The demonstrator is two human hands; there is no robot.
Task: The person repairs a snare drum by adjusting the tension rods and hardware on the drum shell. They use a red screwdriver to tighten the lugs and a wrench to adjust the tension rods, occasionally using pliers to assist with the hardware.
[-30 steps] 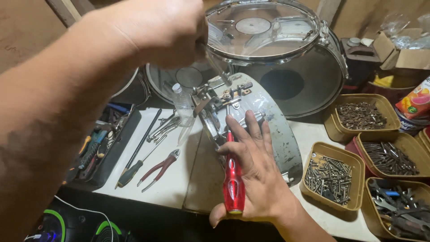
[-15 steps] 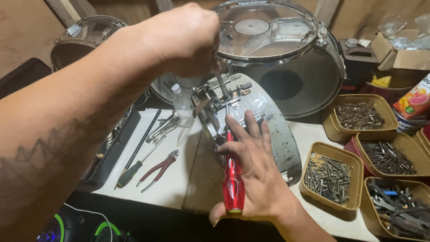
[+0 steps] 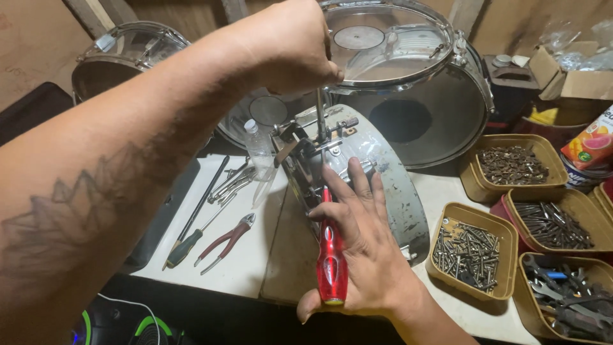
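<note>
A grey drum shell [image 3: 401, 191] lies on its side on the white table [image 3: 242, 268], with metal hardware [image 3: 306, 150] bolted at its near end. My left hand [image 3: 290, 45] is closed around the top of a metal tool [image 3: 320, 118] that stands upright on that hardware. My right hand [image 3: 361, 246] rests flat against the shell, fingers spread, pinning a red-handled screwdriver [image 3: 332, 268] under the palm with its tip towards the hardware.
Red-handled pliers [image 3: 227, 241], a green-handled screwdriver [image 3: 191, 233] and loose spanners lie at the left. A small clear bottle [image 3: 258, 147] stands behind them. Tan trays of screws [image 3: 469, 249] sit at the right. Large drums [image 3: 408, 76] stand at the back.
My left arm has swung right and lower, the hand staying closed on the upright tool. My right hand and the red screwdriver have stayed in place.
</note>
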